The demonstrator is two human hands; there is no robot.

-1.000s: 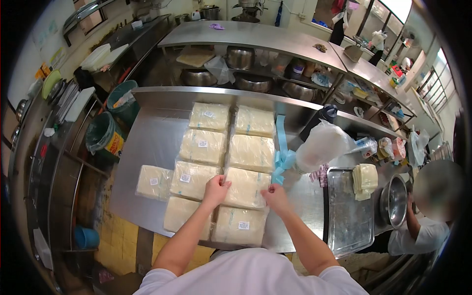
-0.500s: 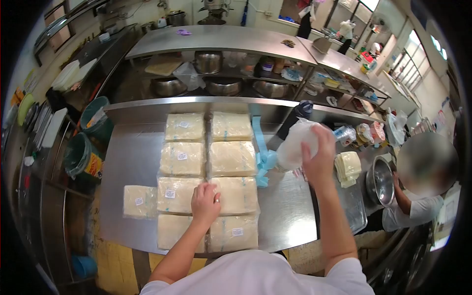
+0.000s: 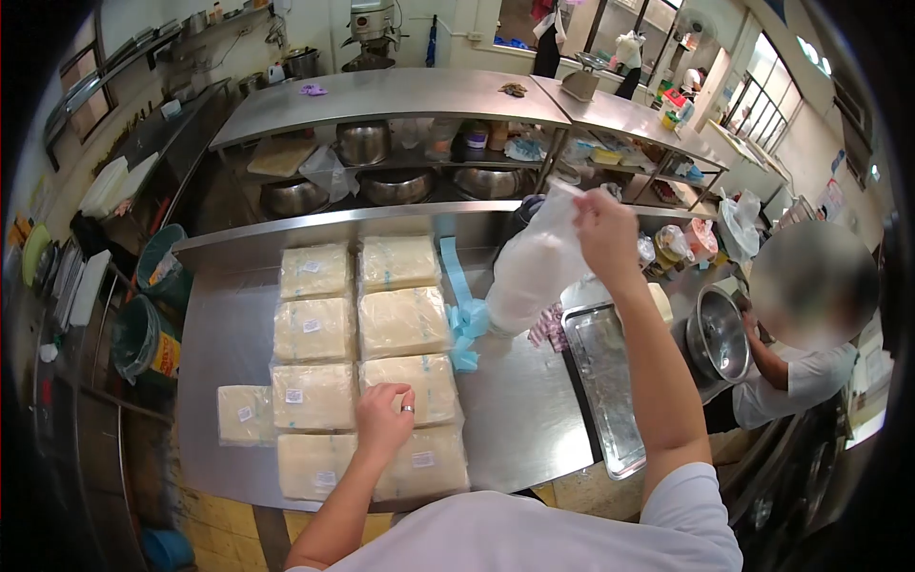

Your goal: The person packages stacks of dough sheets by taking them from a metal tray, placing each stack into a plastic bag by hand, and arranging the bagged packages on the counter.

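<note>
Right hand [image 3: 606,234]: pinching the bag [image 3: 539,259] up top, near the back ledge [image 3: 381,216].
Left hand [image 3: 385,420]: half-curled over a pack [image 3: 429,373]; grip, I can't tell.
Between: blue strip [image 3: 456,271].
Tray [image 3: 604,381]: partly behind my right arm.

From where I stand: person wears a white shirt [image 3: 534,536], short-sleeved, cloth softly creased, lying well behind the fingers of both hands. Right sleeve [image 3: 693,505] is loose, its hem near the elbow; the forearm between hem and fingers is uncovered. Left hand [image 3: 384,419]: a narrow silvery ring [image 3: 408,409] circles one finger; which finger, cannot tell. Left sleeve: only a white edge shows.
</note>
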